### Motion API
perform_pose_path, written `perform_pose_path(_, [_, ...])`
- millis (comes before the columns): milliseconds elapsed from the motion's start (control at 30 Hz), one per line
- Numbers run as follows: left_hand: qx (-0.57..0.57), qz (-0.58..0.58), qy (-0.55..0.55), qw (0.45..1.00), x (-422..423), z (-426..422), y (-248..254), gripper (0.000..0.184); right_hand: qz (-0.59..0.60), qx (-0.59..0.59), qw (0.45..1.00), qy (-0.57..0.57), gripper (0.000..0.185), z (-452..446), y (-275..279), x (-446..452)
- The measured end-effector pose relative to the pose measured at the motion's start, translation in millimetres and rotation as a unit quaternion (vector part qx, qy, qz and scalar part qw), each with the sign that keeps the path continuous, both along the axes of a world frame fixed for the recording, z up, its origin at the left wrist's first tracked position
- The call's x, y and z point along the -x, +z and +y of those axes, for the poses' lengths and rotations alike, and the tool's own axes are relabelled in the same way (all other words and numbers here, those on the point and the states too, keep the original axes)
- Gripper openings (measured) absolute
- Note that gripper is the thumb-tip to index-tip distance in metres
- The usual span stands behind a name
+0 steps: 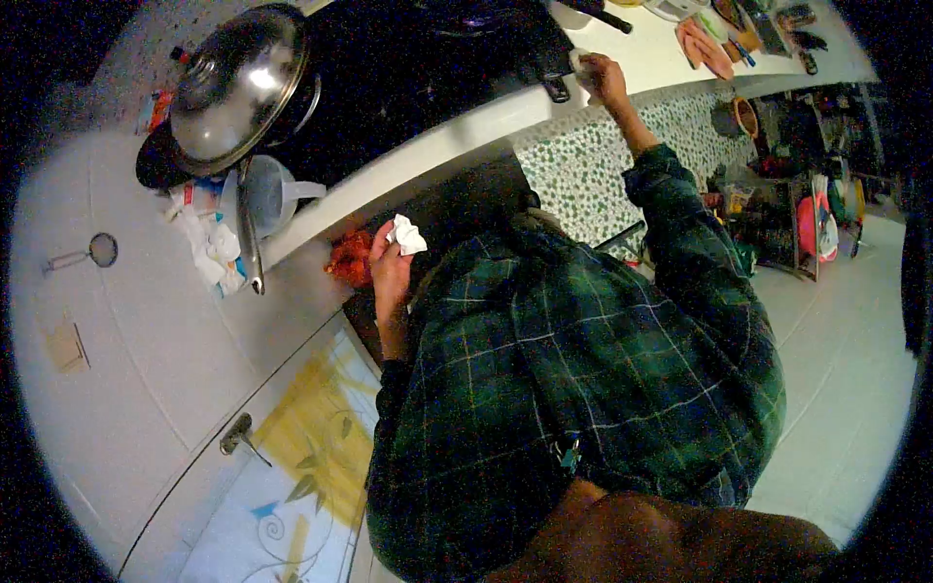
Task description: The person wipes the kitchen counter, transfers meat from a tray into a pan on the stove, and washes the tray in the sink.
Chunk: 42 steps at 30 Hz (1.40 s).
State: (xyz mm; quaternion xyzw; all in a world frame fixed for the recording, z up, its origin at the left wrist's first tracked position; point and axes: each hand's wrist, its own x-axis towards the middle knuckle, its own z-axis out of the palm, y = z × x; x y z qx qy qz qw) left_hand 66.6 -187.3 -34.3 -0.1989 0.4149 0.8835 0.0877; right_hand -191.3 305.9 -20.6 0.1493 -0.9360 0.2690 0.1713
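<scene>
- The left hand [390,272] pinches a white crumpled piece [407,236]. It looks like soft paper or thin cloth. The piece sits at the tips of the fingers and pokes out toward the right.
- The right hand [606,84] reaches far out to the front edge of the surface [643,49]. Its fingers are bent and seem to pinch a small pale thing [580,61]. I cannot tell what that thing is.
- The two hands are well apart. The right one is out in front and to the right. The left one is lower and closer to the body.
- The white crumpled piece is bunched up, so it has no clear long way. From the right hand, it lies to the left and back toward the body.
- The right hand is the nearer one to the surface. The left hand shows in front of the surface's edge, not on top of it.
- Just left of the right hand is a dark handle [557,88], by the corner of the black stove [428,68]. It points toward the body.
</scene>
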Motion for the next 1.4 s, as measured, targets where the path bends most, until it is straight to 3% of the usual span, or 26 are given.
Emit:
perform_pose_path(33, [0.000,0.002,-0.006,1.000,-1,-3,-4,0.035,-0.073,0.075,0.986,-0.128,0.033,-2,2,-5])
perform_pose_path(67, [-0.006,0.003,0.010,1.000,-2,-4,-7,0.036,-0.071,0.077,0.986,-0.130,0.033,0,1,-5])
perform_pose_path(100, [-0.012,0.002,0.031,0.999,-2,-2,-8,0.037,-0.102,0.333,0.933,-0.094,0.031,3,-5,-1])
perform_pose_path(133, [-0.012,0.001,0.038,0.999,-4,1,-9,0.037,-0.132,0.565,0.813,-0.048,0.029,-7,2,0])
perform_pose_path(200, [-0.056,0.014,0.058,0.997,-9,20,-3,0.038,-0.180,0.561,0.803,-0.090,0.030,-30,32,-1])
perform_pose_path(267, [-0.037,0.003,0.053,0.998,-11,10,5,0.037,-0.143,0.539,0.830,0.018,0.030,-92,56,-7])
perform_pose_path(300, [0.260,0.078,-0.028,0.962,-9,9,19,0.037,-0.113,0.434,0.894,0.010,0.033,-117,44,2])
perform_pose_path(333, [0.530,0.140,-0.109,0.829,-9,4,25,0.036,0.125,0.104,0.986,0.031,0.044,-146,43,5])
perform_pose_path(367, [0.433,0.127,-0.068,0.890,-11,-2,14,0.037,-0.007,0.189,0.980,0.066,0.047,-182,31,3])
perform_pose_path(433, [0.240,0.051,0.010,0.969,-16,-10,18,0.037,0.097,-0.212,0.969,0.079,0.047,-224,21,-33])
perform_pose_path(467, [0.145,-0.010,0.039,0.989,-17,-17,30,0.037,0.088,-0.153,0.978,0.107,0.045,-245,22,-36])
perform_pose_path(533, [0.103,0.051,0.066,0.991,-34,-35,-27,0.036,0.034,-0.068,0.986,0.146,0.047,-273,16,-26])
perform_pose_path(567, [0.013,0.019,0.087,0.996,-46,-44,-46,0.036,-0.065,0.152,0.947,0.274,0.047,-295,26,-19])
perform_pose_path(667, [-0.095,-0.032,0.142,0.985,-67,-43,-40,0.035,-0.189,0.093,0.954,0.213,0.043,-340,47,8])
perform_pose_path(800, [-0.203,-0.095,0.104,0.969,-72,-80,-56,0.036,-0.228,0.290,0.907,0.202,0.030,-357,39,39])
perform_pose_path(833, [-0.260,-0.071,0.086,0.959,-69,-81,-49,0.036,-0.132,0.154,0.957,0.209,0.033,-336,41,24])
perform_pose_path(900, [0.055,0.015,0.111,0.992,-63,-40,-8,0.038,0.114,-0.125,0.976,0.140,0.041,-294,41,-4])
perform_pose_path(933, [-0.104,0.000,0.164,0.981,-62,-36,17,0.038,0.043,-0.030,0.987,0.150,0.038,-274,34,-16])
perform_pose_path(967, [0.074,0.018,0.116,0.990,-58,-35,18,0.039,-0.020,0.072,0.985,0.153,0.035,-254,27,-29])
perform_pose_path(1000, [0.251,0.030,0.065,0.965,-54,-40,21,0.039,0.033,-0.110,0.989,0.096,0.032,-254,53,-38])
perform_pose_path(1033, [0.261,-0.044,0.027,0.964,-46,-42,35,0.037,-0.122,0.252,0.955,0.102,0.030,-264,46,-29])
perform_pose_path(1133, [0.075,-0.066,0.109,0.989,-41,-51,46,0.036,-0.162,0.077,0.983,0.028,0.038,-287,74,-6])
perform_pose_path(1200, [0.040,-0.022,0.128,0.991,-48,-61,39,0.037,-0.171,0.208,0.958,0.101,0.046,-302,55,18])
perform_pose_path(1333, [-0.031,0.021,0.178,0.983,-62,-67,38,0.044,-0.234,0.076,0.963,0.109,0.051,-336,80,57])
perform_pose_path(1367, [-0.047,-0.004,0.192,0.980,-69,-63,40,0.045,-0.115,-0.131,0.974,0.142,0.049,-332,18,91])
perform_pose_path(1400, [-0.064,-0.028,0.206,0.976,-74,-63,43,0.046,-0.114,-0.132,0.975,0.141,0.049,-341,11,107])
